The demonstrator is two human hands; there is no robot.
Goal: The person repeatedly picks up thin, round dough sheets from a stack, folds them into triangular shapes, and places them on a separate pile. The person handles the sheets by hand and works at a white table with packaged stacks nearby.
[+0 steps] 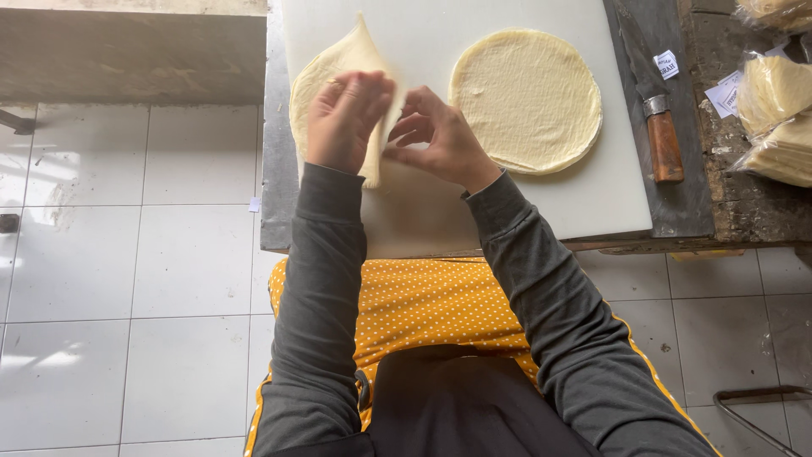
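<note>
Your left hand (pixel 345 118) lies on a folded sheet of dough (pixel 334 80) at the left of the cutting board (pixel 507 203), and your right hand (pixel 440 140) touches that sheet's right edge. A stack of round sheets (pixel 526 97) lies on the board to the right of your hands. Right of the board a knife (pixel 655 110) lies on the surface (pixel 719 203), with bagged sheets (pixel 778 118) beyond it at the far right.
</note>
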